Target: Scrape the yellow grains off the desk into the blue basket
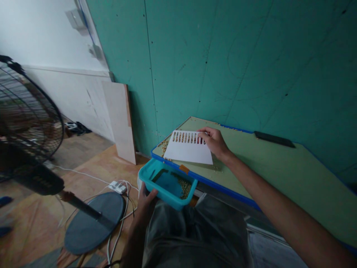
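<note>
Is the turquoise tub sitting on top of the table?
No, the left hand holds the turquoise tub off the table, by its near blue edge.

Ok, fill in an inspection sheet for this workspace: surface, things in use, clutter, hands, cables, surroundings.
Surface: pale green table, edged in blue, against a green wall.
Things in use: white slotted sheet over the table's left part; turquoise bin below the near edge, with small grains inside.
Clutter: loose grains near the table's left edge; dark bar along the far edge.
Hands: right hand grips the slotted sheet; left hand holds the bin.
Cables: white cables and a power strip on the floor near the fan base.
Surroundings: standing fan at left; pale board leaning upright.
</note>
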A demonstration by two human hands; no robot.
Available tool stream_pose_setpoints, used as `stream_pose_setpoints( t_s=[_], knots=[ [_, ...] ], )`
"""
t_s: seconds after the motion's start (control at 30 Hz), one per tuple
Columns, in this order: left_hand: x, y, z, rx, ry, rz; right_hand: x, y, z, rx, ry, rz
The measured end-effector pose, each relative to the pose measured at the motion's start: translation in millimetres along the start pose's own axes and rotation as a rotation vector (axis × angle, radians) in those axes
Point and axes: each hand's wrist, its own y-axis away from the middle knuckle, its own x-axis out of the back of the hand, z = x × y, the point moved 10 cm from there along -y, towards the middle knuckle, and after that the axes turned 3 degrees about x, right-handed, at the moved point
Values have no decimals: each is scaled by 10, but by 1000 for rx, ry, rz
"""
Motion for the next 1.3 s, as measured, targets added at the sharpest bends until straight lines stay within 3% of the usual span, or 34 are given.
stream_pose_setpoints(
  t_s=[0.4,0.7,1.3],
  knots=[
    [-10,-16,-11,-1,-18,-21,156,-31,3,8,35,109],
    [-36,9,6,2,-4,-32,116,-28,61,-19,13,104],
    [-29,-9,-22,15,28,-41,-130,-3,102,8,-70,-49]
  ],
)
